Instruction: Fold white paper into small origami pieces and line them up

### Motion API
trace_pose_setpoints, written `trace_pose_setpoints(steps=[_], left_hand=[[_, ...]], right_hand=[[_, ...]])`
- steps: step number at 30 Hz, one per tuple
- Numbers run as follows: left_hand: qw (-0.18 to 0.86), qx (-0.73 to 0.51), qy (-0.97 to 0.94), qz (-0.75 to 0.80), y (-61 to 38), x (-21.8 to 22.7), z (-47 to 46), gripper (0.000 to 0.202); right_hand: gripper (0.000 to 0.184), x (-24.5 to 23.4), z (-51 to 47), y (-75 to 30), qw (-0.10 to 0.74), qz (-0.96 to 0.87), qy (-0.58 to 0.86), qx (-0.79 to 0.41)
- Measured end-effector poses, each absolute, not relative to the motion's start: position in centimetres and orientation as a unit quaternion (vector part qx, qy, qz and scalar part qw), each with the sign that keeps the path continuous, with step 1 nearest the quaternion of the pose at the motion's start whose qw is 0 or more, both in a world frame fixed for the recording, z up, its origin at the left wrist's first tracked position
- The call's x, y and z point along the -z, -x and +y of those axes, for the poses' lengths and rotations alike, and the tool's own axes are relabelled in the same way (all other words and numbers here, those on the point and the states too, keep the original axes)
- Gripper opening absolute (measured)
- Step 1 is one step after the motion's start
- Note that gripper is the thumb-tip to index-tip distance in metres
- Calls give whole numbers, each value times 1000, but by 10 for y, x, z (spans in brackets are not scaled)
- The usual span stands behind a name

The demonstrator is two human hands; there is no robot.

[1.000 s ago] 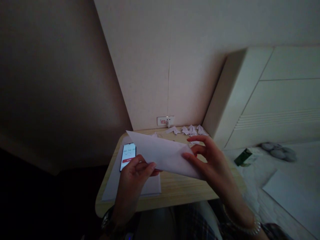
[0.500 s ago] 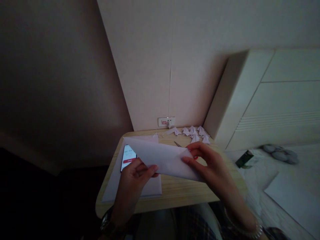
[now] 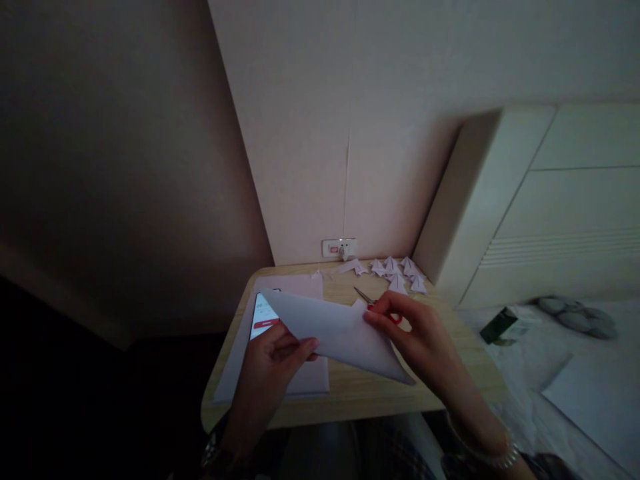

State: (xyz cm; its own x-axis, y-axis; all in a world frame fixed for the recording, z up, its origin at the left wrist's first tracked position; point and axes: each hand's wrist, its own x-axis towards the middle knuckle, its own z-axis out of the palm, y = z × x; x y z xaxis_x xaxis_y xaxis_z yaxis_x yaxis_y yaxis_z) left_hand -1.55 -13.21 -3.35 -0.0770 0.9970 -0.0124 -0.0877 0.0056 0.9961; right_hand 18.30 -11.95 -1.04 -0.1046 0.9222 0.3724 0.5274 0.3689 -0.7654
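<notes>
Both my hands hold a folded white paper sheet (image 3: 335,330) above a small wooden table (image 3: 440,387). My left hand (image 3: 273,363) pinches its lower left edge, thumb on top. My right hand (image 3: 417,337) grips its right part with closed fingers. The sheet tapers to a point at the lower right. Under it on the table lie a lit phone (image 3: 263,317), a flat stack of white paper (image 3: 305,380) and red-handled scissors (image 3: 373,301).
Several small folded paper shapes (image 3: 395,270) sit at the table's back edge below a wall socket (image 3: 339,248). A white headboard (image 3: 540,207) and a bed with a white sheet of paper (image 3: 595,400) and a green box (image 3: 497,325) lie to the right.
The sheet has sunk lower and narrowed into a tighter fold. My right hand has shifted down along it, uncovering the scissors and more of the small folded shapes behind.
</notes>
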Motion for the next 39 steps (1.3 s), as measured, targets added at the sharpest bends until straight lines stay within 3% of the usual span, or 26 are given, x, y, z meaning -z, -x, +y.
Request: trace_pose_setpoints(steps=[11,17,21,24,31,39], left_hand=[[485,-568,-441,498,25,37,-132,15],[488,-639,-351,481,11,36,-128,28],[558,-652,-300,417,-8,38,-125,30],[594,-644,-293,383,-20,39,-128,29],[536,-697,-281,384,-37,36,-139,26],[519,-699,-285,400,-41,36,-143,19]], right_hand=[[23,23,-117,-186,454,-688,466,-321],[34,46,-127,-212,549,-559,499,-371],[36,65,-135,-207,584,-541,481,-368],[44,72,-139,-185,580,-546,415,-440],[45,53,-140,-145,616,-439,467,-459],[42,53,-139,-140,591,-436,463,-496]])
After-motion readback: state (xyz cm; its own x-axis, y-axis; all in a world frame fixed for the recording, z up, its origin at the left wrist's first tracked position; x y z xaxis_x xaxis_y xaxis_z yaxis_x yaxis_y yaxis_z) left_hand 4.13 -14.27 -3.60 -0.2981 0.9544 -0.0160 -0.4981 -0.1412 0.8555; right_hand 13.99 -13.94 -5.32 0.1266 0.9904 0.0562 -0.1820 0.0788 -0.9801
